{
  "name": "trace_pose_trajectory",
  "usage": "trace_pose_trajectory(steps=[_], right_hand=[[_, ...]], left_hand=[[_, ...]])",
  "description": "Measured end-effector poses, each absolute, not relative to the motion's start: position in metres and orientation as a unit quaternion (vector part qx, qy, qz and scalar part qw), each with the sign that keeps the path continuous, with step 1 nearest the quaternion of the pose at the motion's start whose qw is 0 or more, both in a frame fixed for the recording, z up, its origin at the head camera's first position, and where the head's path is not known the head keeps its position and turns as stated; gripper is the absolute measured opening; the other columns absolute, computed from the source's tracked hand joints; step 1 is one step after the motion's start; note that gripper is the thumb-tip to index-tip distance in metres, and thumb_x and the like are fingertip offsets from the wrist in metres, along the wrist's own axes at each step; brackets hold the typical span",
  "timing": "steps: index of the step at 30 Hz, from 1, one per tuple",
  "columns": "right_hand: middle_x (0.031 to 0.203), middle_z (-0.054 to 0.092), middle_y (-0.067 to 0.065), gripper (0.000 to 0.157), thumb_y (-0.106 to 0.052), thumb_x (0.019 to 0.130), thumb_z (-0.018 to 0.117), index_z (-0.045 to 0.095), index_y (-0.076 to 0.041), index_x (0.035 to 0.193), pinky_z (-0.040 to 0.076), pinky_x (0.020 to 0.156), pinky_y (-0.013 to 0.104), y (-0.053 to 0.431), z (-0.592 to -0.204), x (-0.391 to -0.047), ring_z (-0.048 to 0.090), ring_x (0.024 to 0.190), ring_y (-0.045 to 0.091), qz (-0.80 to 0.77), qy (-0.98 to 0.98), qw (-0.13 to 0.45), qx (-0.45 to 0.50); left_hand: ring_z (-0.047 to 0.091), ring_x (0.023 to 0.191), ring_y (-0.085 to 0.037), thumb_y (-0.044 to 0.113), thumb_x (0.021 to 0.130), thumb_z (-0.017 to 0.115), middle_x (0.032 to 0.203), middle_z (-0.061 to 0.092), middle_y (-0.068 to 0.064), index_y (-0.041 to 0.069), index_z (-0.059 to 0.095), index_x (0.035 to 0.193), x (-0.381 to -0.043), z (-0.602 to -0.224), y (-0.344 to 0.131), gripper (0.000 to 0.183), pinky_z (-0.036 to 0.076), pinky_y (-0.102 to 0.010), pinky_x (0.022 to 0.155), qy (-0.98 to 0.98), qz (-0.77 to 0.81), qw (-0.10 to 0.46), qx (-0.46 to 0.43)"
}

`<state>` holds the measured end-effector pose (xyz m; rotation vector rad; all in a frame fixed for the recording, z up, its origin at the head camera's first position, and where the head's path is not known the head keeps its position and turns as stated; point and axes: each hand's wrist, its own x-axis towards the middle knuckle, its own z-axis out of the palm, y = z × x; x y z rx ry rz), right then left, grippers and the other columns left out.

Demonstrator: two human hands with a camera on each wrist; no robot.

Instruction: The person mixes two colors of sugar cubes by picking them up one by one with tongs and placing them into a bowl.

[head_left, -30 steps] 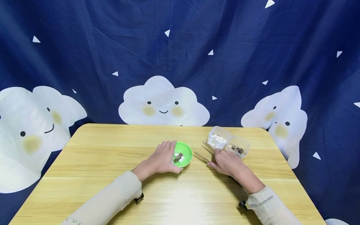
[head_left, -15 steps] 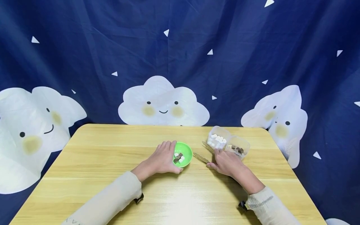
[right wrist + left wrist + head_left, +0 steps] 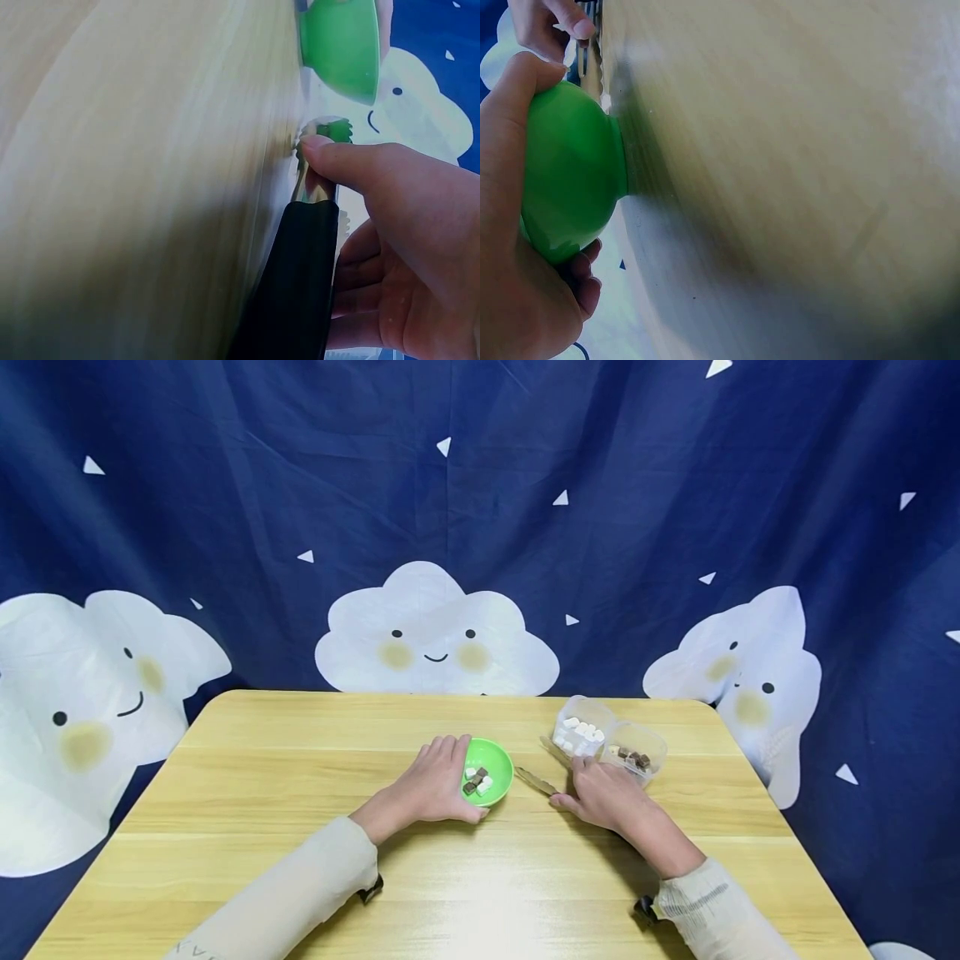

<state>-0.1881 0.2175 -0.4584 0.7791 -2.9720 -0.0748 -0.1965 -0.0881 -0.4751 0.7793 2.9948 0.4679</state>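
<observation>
My left hand (image 3: 438, 783) grips the side of a green bowl (image 3: 497, 767), thumb at the near side and fingers round the far side. Inside the bowl lie several white and brown cubes (image 3: 478, 782), the white ones like marshmallows. My right hand (image 3: 606, 792) holds a pair of metal tongs (image 3: 537, 781) with a black handle (image 3: 289, 277); their two serrated arms are spread apart and point toward the bowl. Nothing shows between the tong tips. In the left wrist view the bowl's foot (image 3: 619, 157) is right at the tabletop.
Behind the tongs stands a clear plastic container (image 3: 567, 714) with white pieces. Beside it, partly behind my right hand, another clear container (image 3: 654, 745) holds brown pieces. The wooden table (image 3: 300, 760) ends at a dark blue curtain (image 3: 510, 527) with cloud prints.
The near arm of the tongs has shifted very slightly. Both hands and the bowl stay where they were.
</observation>
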Motion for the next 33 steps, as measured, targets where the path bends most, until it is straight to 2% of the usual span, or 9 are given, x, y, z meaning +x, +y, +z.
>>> trace_pose_trajectory(steps=[8,17,33], right_hand=[[0.094,0.070,0.019,0.066,-0.059,0.092,0.068,0.062,0.005,0.107,0.055,0.059,0.043,0.2169,-0.4594,-0.1889,0.069,0.071,0.031,-0.027,-0.969,0.023,0.245],[0.098,0.069,0.021,0.069,-0.058,0.089,0.071,0.062,0.007,0.110,0.058,0.066,0.046,0.2146,-0.4585,-0.1884,0.069,0.075,0.033,-0.023,-0.973,0.004,0.228],[0.099,0.067,0.021,0.072,-0.059,0.087,0.073,0.061,0.007,0.114,0.058,0.071,0.048,0.2117,-0.4571,-0.1867,0.069,0.078,0.035,-0.012,-0.980,-0.009,0.200]], left_hand=[[0.047,0.106,-0.024,0.069,0.062,0.078,0.119,0.054,-0.012,0.000,0.034,0.152,-0.1965,-0.4751,-0.0884,0.122,0.043,-0.039,0.094,0.957,0.150,0.010,0.249],[0.047,0.106,-0.025,0.069,0.062,0.079,0.120,0.053,-0.013,-0.001,0.033,0.152,-0.1961,-0.4741,-0.0882,0.123,0.043,-0.040,0.094,0.957,0.154,0.014,0.247],[0.049,0.112,-0.027,0.069,0.064,0.078,0.126,0.054,-0.016,-0.003,0.031,0.156,-0.1956,-0.4735,-0.0882,0.126,0.044,-0.044,0.100,0.958,0.150,0.019,0.244]])
